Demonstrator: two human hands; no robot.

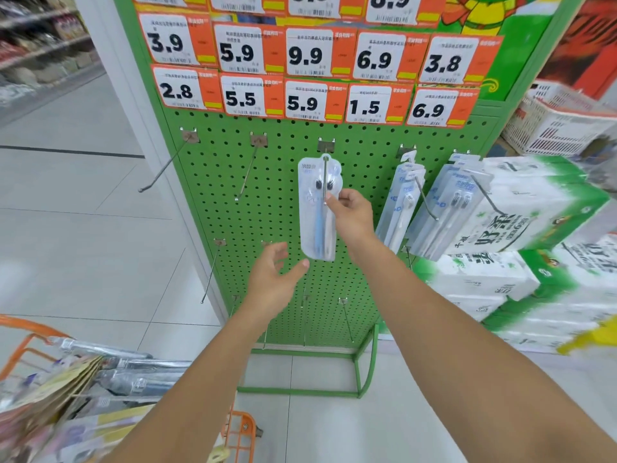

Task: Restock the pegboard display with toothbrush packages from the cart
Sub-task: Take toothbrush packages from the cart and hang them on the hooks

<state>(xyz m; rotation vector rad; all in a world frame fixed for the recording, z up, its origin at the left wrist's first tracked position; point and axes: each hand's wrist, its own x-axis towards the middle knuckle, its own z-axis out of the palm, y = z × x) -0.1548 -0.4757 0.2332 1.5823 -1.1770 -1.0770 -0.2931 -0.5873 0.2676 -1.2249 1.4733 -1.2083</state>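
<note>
Right hand [350, 212]: fingers curled, thumb and forefinger pinching the tip of the centre hook [325, 182]. A toothbrush package [315, 212] hangs on that hook, flat against the green pegboard [280, 182]. Left hand [272, 279]: open, fingers loosely spread, holding nothing, just below the package's lower end; contact cannot be confirmed. Further packages [405, 202] hang on hooks to the right. Cart [240, 432] at lower left is cut off by the frame; its contents are blurred.
</note>
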